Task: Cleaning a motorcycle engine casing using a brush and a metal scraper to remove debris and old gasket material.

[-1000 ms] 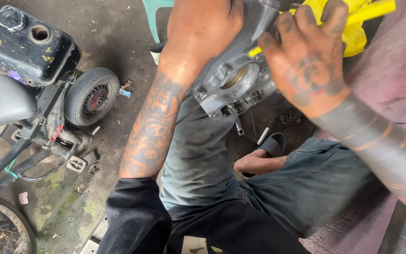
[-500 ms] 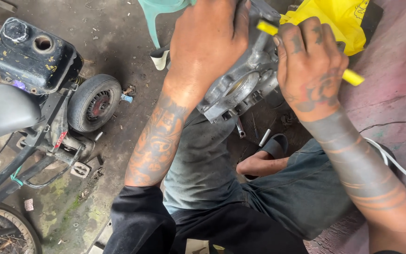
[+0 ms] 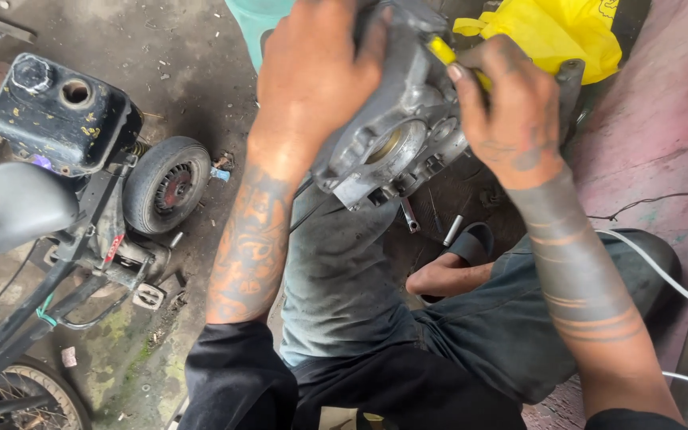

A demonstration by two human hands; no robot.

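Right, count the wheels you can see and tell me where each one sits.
2. A small solid wheel stands left of the left forearm, beside the black tank. A spoked wheel shows partly at the bottom left corner. Others may be hidden.

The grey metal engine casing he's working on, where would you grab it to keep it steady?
Grip the engine casing by its upper left edge, coming from the left, as the left hand does. The round bore faces the camera and the right hand works a yellow-handled tool at the right, so that side should probably stay free.
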